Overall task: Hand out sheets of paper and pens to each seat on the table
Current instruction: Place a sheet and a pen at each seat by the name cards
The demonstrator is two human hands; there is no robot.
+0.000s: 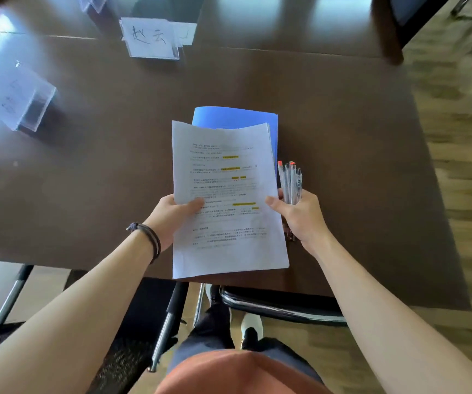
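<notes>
A stack of white printed sheets (226,194) with yellow highlights is held above the near edge of the dark brown table (342,137). My left hand (172,217) grips its left side, thumb on top. Several clear pens (291,183) with red caps stand bundled in my right hand (300,214), whose thumb also presses on the right edge of the sheets. A blue folder (234,118) shows behind the top of the sheets.
Clear acrylic name stands sit on the table: one with handwriting (151,38) at the back, another (24,103) at the left. Black chairs with metal frames (169,317) stand under the near edge. Wooden floor lies to the right.
</notes>
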